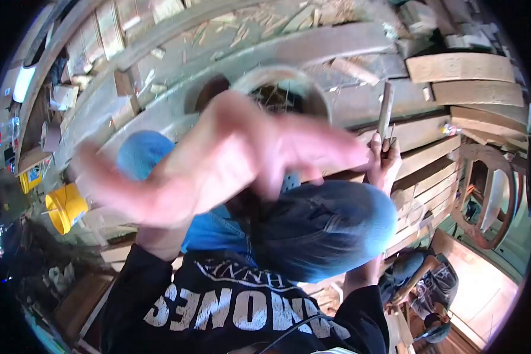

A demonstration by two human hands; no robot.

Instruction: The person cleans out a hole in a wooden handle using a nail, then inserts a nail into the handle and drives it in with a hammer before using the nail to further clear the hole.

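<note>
My left hand (218, 159) is raised close to the camera and badly blurred, its fingers spread with nothing in them. It hides much of my blue-jeaned knees (330, 230). Beyond my right knee, my right hand (384, 162) grips a narrow metal tool (385, 109), a chisel or file, which stands upright against a curved wooden beam (360, 103). A round wooden ring (304, 82) lies on the beam just above my left hand. My black shirt with white letters (230, 307) fills the bottom.
Curved wooden planks (460, 68) and wood chips (242, 29) lie about the work area. An oval wooden frame (469, 227) stands at the right. A yellow bucket (65, 206) sits at the left. Another person (425, 283) seems to crouch at the lower right.
</note>
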